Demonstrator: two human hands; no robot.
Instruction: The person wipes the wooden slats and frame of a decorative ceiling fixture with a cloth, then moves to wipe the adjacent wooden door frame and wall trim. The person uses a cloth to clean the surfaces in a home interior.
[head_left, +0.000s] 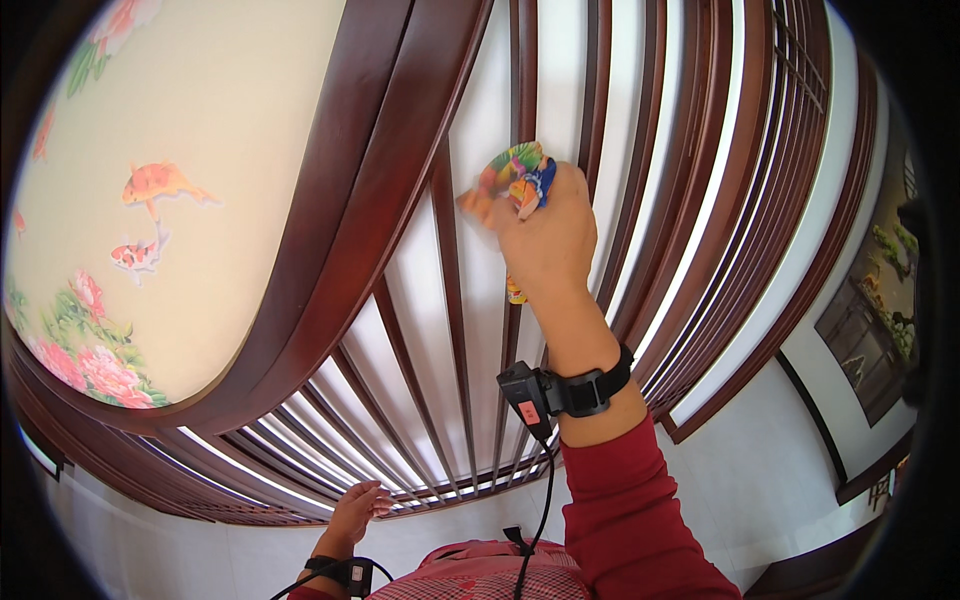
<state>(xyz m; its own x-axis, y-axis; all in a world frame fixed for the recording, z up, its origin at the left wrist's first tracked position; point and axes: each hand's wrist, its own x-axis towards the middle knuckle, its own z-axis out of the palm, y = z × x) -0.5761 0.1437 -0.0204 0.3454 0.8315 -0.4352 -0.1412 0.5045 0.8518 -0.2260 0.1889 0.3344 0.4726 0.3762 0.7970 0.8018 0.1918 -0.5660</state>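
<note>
My right hand (551, 225) is raised and closed around a crumpled, colourful patterned cloth (517, 180), over one of the dark wooden slats (523, 82) of a wall panel. Part of the cloth shows below the hand, against the same slat. Its left edge looks slightly blurred. Low in the view, my left hand (361, 506) is near the lower ends of the slats, with its fingers partly extended and nothing visible in it. Whether its fingertips touch the panel cannot be told. Each wrist wears a black strapped device with a cable.
A wide dark wooden frame (360, 150) borders a cream panel (217, 112) with fish and flowers at left. White backing shows between the slats. Pale floor (735, 465) lies below. A framed picture (862, 330) is at far right. A black cable hangs from the right wrist device.
</note>
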